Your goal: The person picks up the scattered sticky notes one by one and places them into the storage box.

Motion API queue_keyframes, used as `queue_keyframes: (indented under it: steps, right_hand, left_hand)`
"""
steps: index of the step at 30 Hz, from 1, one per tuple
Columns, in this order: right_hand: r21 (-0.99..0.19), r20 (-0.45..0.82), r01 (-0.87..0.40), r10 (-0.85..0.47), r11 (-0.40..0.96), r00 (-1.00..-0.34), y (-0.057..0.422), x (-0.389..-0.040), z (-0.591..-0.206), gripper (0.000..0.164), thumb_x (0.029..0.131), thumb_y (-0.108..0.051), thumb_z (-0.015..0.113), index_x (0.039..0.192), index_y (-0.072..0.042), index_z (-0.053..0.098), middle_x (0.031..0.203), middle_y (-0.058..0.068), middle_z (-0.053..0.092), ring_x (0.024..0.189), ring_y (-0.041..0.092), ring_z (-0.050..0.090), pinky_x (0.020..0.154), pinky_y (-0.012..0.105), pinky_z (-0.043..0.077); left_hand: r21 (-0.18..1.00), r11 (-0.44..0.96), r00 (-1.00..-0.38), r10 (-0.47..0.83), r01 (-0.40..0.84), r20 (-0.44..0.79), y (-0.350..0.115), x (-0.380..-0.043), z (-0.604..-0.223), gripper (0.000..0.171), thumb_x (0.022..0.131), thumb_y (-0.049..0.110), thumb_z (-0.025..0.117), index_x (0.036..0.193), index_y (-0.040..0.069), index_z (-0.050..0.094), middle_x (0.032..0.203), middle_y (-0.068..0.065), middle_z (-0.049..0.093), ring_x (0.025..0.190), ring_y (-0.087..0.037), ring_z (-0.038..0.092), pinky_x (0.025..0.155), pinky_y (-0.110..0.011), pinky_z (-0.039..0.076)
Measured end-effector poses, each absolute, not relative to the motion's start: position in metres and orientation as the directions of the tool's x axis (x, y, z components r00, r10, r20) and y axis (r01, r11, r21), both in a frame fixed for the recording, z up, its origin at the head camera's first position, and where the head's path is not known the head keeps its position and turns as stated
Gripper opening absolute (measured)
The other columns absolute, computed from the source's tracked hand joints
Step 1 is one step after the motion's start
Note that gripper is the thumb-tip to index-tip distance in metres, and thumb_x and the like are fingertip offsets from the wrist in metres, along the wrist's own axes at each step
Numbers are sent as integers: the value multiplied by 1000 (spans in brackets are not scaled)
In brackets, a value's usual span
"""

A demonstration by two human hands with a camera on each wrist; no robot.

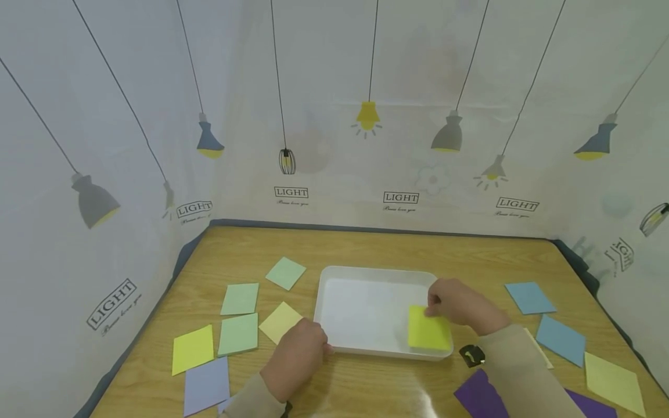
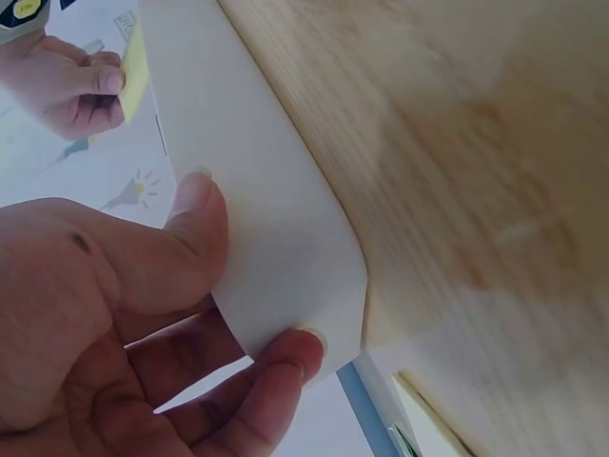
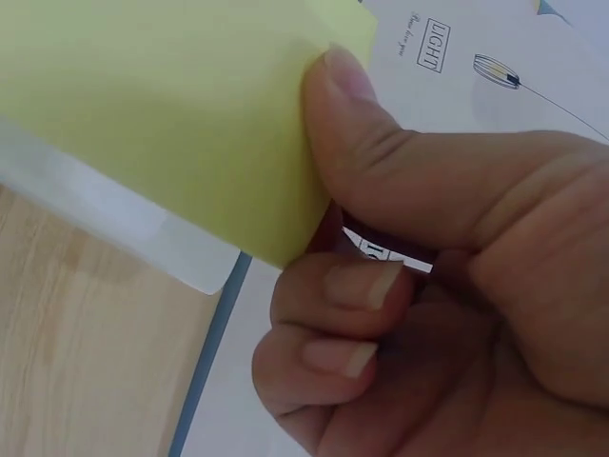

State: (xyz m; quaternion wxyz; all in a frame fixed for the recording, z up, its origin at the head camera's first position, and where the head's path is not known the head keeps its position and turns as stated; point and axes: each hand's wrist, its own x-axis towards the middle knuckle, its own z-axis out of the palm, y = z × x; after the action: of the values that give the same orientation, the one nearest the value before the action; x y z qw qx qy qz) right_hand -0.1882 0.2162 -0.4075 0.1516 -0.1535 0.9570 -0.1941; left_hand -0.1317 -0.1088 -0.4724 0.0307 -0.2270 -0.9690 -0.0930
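Observation:
A white rectangular tray (image 1: pixel 360 307) lies on the wooden table. At its near left corner my left hand (image 1: pixel 300 351) grips it, thumb (image 2: pixel 195 224) on one outer wall and a fingertip (image 2: pixel 300 352) round the corner. My right hand (image 1: pixel 460 302) pinches a bright yellow sticky note (image 1: pixel 427 330) by its upper right edge, between thumb and forefinger. The note is over the right end of the tray; in the right wrist view its sheet (image 3: pixel 171 114) overlaps the tray's wall (image 3: pixel 143 224). A pale yellow note (image 1: pixel 280 321) lies just beyond the left hand.
Left of the tray lie several green notes (image 1: pixel 238 334), a yellow one (image 1: pixel 193 349) and a lilac one (image 1: pixel 207 386). On the right are blue notes (image 1: pixel 561 339), a pale yellow note (image 1: pixel 615 380) and purple pieces (image 1: pixel 481 395). A lamp-print curtain (image 1: pixel 334 145) encloses the table.

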Motion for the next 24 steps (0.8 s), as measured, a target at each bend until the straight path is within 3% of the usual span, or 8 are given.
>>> queue_keyframes:
  steps: [24]
  right_hand:
    - [-365,-410,-95,-251,926,-877,206,-205,-424,18,88,-15,77,88,-7,61,86,3,60,79,20,55,70,34,49]
  left_hand:
    - [173,877,-894,432,448,124,-108,-132,-471,24,85,24,79,67,10,76,67,2,64,66,-11,56,66,-28,54]
